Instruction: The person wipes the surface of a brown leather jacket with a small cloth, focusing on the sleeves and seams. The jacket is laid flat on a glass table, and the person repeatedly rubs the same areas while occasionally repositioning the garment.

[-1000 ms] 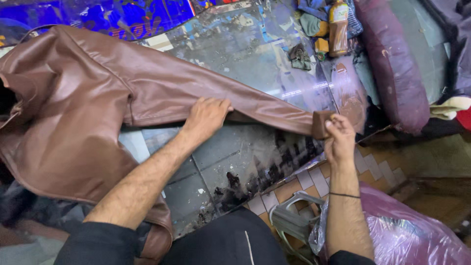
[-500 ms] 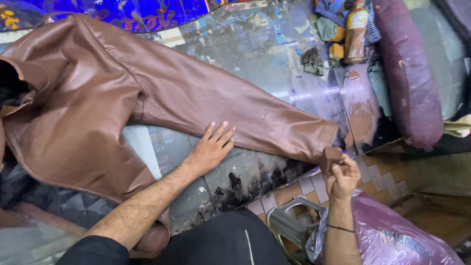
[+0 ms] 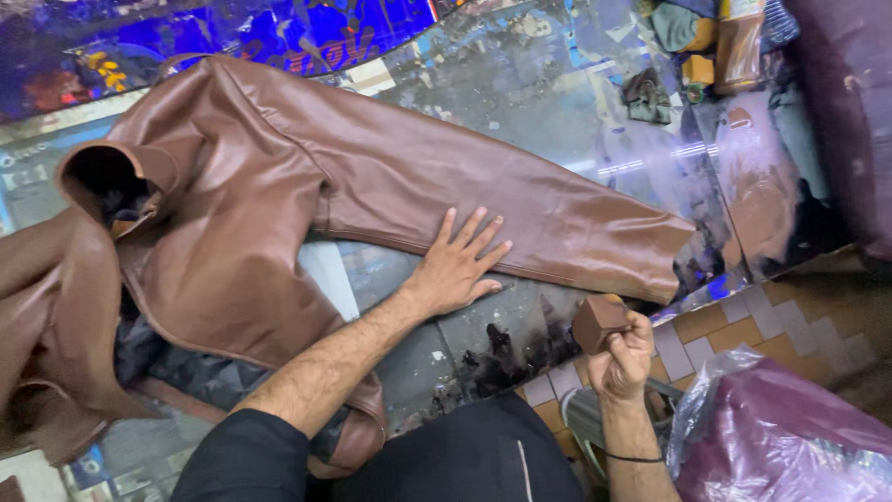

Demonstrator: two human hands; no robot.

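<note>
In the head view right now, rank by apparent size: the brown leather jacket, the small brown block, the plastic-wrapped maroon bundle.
1. brown leather jacket, by far the largest.
2. plastic-wrapped maroon bundle, partly cut off by the frame.
3. small brown block, held in the right hand.

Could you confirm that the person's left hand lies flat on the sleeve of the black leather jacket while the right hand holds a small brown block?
Not quite: the head view shows a brown leather jacket, not black. The left hand does lie flat on its sleeve, and the right hand holds the small brown block.

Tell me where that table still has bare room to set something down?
Bare glass table shows above the brown leather jacket's sleeve, before the clutter at the far right. A smaller strip lies below the sleeve, between the left hand and the right hand. Left side is crowded by jacket.
</note>
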